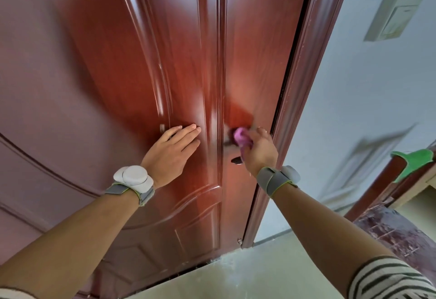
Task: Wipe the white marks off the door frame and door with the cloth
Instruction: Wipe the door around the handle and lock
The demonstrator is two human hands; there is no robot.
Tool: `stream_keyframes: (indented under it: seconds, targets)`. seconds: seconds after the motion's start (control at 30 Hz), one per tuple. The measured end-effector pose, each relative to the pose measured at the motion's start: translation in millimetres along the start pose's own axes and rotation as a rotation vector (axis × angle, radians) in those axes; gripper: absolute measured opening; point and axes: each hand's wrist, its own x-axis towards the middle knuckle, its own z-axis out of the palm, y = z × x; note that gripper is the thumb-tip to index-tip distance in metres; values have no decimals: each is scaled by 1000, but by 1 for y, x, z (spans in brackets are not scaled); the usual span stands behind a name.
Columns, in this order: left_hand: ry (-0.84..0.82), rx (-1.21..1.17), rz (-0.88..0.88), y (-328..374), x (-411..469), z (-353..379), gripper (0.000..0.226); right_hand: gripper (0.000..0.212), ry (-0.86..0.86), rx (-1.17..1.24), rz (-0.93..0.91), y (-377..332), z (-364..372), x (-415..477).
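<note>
Your left hand [169,151] pressing flat-fingered on the door [118,74], your right hand [259,150] clutching the pink cloth [241,137] against it, beside the door frame [304,86].

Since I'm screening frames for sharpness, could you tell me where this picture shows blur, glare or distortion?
Head view: motion blur smears the wall switch box and the pink cloth in the right hand; glare streaks run down the door; the wide-angle lens bows the door frame; the left hand looks fairly sharp.
</note>
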Motion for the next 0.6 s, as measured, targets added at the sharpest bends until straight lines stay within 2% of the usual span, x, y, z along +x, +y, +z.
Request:
stream_keyframes:
  seconds: [0.07, 0.17, 0.23, 0.3, 0.37, 0.5, 0.6]
  targets:
    - [33, -42, -30, 1, 8, -6, 39, 22, -181, -108, -80, 4, 1, -5]
    - [105, -101, -85, 1, 22, -12, 35, 32, -365, 183, -38, -9, -11, 6]
    - [131, -146, -107, 5, 33, -15, 36, 34, -260, 280, -10, -16, -24, 14]
    - [141, -180, -123, 10, 42, -17, 35, 26, -16, 200, -27, -14, -38, 25]
    - [131, -199, -141, 14, 47, -16, 33, 30, 154, 142, -84, -3, -48, 35]
    - [65, -258, -219, 22, 47, -7, 35, 23, 95, -44, -70, 20, -43, 37]
    - [5, -358, -325, 38, 46, 3, 29, 37, -58, -214, 99, 31, -48, 37]
